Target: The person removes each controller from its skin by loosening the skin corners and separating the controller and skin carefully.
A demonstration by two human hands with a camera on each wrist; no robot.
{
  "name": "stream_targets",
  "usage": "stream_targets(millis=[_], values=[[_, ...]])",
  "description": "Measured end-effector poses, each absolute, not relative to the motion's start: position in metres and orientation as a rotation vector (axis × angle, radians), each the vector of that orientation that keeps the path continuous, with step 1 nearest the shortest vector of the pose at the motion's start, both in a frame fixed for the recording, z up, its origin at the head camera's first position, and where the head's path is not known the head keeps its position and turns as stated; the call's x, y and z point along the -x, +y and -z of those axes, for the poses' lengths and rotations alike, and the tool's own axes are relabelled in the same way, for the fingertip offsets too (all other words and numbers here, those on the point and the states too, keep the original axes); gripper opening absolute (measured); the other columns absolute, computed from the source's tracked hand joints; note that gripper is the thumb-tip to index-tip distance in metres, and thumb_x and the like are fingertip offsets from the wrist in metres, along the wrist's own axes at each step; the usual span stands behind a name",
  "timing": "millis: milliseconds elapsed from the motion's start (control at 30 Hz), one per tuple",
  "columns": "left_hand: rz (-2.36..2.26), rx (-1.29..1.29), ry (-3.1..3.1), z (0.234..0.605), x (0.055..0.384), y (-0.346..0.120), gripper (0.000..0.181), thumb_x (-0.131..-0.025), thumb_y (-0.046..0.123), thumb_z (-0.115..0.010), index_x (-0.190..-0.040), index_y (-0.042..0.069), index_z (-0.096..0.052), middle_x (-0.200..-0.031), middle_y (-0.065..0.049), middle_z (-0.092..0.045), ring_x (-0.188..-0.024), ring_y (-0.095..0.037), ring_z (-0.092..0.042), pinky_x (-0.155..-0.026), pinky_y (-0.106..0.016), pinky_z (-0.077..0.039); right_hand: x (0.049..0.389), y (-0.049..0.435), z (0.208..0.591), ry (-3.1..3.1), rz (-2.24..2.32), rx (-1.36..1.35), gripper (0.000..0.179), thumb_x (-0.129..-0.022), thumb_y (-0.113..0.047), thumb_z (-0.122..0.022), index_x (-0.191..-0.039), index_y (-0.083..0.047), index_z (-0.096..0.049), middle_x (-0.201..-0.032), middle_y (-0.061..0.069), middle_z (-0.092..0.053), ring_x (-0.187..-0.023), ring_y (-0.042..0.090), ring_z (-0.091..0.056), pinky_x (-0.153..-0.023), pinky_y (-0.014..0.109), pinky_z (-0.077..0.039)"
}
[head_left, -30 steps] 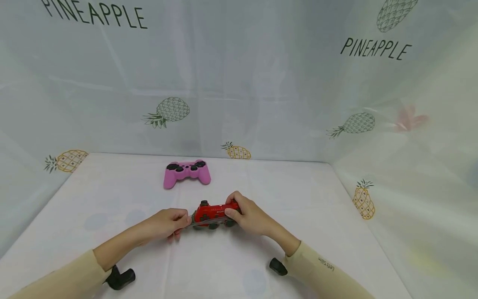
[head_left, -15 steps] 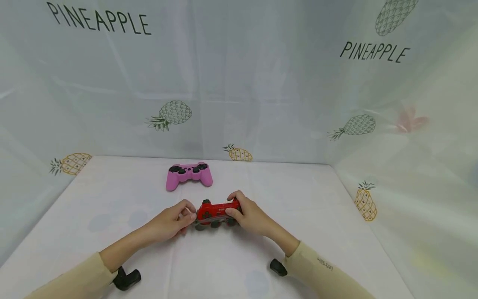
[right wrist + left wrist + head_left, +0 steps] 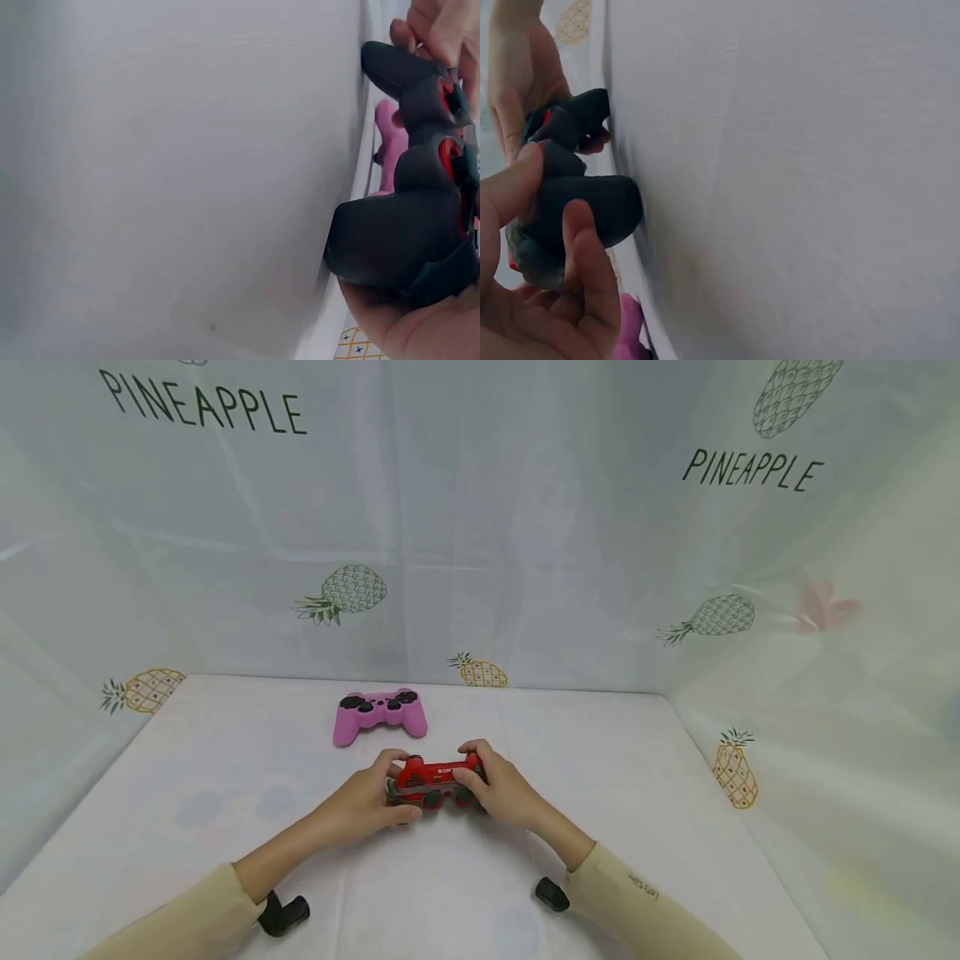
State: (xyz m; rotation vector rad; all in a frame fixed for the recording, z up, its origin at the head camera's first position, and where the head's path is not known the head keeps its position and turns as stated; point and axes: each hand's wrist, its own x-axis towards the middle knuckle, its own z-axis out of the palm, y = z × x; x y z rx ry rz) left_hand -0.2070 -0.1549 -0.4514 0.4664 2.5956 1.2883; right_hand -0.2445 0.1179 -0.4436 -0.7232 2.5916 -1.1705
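A red game controller (image 3: 429,774) with dark handles is held between both hands over the white table, near its middle. Its left end is gripped by my left hand (image 3: 363,806), fingers behind it and thumb along the near side. My right hand (image 3: 510,789) holds the right end, thumb on top and index finger on the far edge. In the left wrist view a dark handle (image 3: 592,206) lies between thumb and fingers. From the right wrist, the dark underside (image 3: 409,232) shows with red around the sticks. A clear or grey layer (image 3: 412,792) overlaps the lower front.
A pink game controller (image 3: 380,712) lies on the white tablecloth (image 3: 585,752) behind the hands, slightly left. Beyond the table hangs a pale sheet (image 3: 525,527) printed with pineapples. Black wrist cameras (image 3: 285,915) sit at both sleeves, low over the table.
My left hand, pinching the controller's left edge a second ago, loosened and then took a wider grip round that end, moving slightly right. The right hand keeps its hold. The controller's near face tilts into view.
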Motion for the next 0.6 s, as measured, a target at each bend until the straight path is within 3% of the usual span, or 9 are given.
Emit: stream_targets(millis=[167, 300, 600], values=[[-1.218, -0.500, 2.695, 0.453, 0.213, -0.146, 0.088, -0.087, 0.032, -0.090, -0.159, 0.025, -0.039, -0.119, 0.001, -0.069, -0.095, -0.012, -0.065, -0.086, -0.041, -0.054, 0.244, 0.123, 0.441, 2.577, 1.231, 0.682, 0.053, -0.112, -0.041, -0.053, -0.155, -0.012, -0.044, -0.133, 0.010, -0.059, -0.119, 0.024, -0.056, -0.106, 0.050, -0.046], [-1.204, -0.507, 2.723, 0.452, 0.217, -0.143, 0.080, -0.090, 0.033, -0.088, -0.157, 0.031, -0.044, -0.122, 0.004, -0.071, -0.107, -0.013, -0.064, -0.096, -0.047, -0.053, 0.241, 0.132, 0.436, 2.532, 1.265, 0.665, 0.053, -0.111, -0.039, -0.057, -0.157, -0.017, -0.042, -0.139, 0.009, -0.056, -0.126, 0.025, -0.054, -0.109, 0.053, -0.044], [-1.314, -0.505, 2.665, 0.438, 0.224, -0.147, 0.085, -0.091, 0.033, -0.086, -0.162, 0.031, -0.040, -0.122, 0.001, -0.072, -0.081, -0.015, -0.060, -0.080, -0.038, -0.048, 0.242, 0.137, 0.426, 2.550, 1.295, 0.721, 0.058, -0.108, -0.033, -0.064, -0.159, -0.019, -0.041, -0.141, 0.006, -0.057, -0.127, 0.023, -0.056, -0.108, 0.051, -0.049]])
